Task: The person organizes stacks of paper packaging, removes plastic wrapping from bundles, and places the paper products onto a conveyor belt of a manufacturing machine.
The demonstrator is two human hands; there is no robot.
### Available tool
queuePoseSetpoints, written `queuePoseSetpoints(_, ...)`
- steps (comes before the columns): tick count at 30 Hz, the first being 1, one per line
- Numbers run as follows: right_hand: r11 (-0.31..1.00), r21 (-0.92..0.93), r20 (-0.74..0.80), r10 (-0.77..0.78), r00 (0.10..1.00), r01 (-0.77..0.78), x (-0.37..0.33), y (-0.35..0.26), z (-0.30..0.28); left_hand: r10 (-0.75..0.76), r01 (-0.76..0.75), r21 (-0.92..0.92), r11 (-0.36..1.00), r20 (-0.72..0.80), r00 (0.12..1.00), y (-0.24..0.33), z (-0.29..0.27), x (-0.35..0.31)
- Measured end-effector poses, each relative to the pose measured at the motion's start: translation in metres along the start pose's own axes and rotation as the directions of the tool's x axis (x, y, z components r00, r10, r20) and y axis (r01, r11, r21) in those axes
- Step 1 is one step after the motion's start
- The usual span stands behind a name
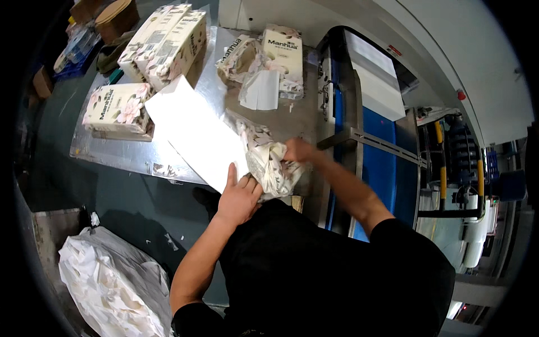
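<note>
A long white stack of tissue paper (193,132) lies slantwise over the near edge of the metal table. Its near end meets a crumpled plastic wrapper (268,168) with a floral print. My left hand (240,197) grips that end, thumb along the white paper and fingers bent beside the wrapper. On the wrapper's right side my right hand (298,151), slightly blurred, is closed on the bunched plastic. Beyond them are a wrapped tissue pack (283,56), a torn-open wrapper (244,59) and a small white piece of tissue (260,90).
More wrapped tissue packs (168,42) stand on the table (126,149) at the far left, with another pack (118,109) nearer. A blue conveyor belt (376,163) with a metal bracket (387,147) runs along the right. A large white bag (112,275) sits on the floor at lower left.
</note>
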State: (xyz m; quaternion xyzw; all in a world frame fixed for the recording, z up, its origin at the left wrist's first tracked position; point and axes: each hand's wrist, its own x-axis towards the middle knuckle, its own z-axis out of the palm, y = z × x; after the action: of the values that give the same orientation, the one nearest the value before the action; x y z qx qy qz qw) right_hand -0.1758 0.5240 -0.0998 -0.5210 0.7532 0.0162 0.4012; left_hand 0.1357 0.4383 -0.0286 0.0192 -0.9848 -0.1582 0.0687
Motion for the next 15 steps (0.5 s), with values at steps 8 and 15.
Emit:
queuePoseSetpoints(8,0.344,0.759,-0.630,0.176,0.756,0.553,-0.070,-0.042,-0.207,0.056,-0.060,0.106,0.993,0.046,0.997,-0.010,0.012,-0.004)
queuePoseSetpoints(15,0.643,0.582,-0.705,0.095,0.703,0.497,-0.082,-0.092,-0.097,0.075,-0.071,-0.072,0.995,0.067,0.995,-0.018,-0.001,-0.009)
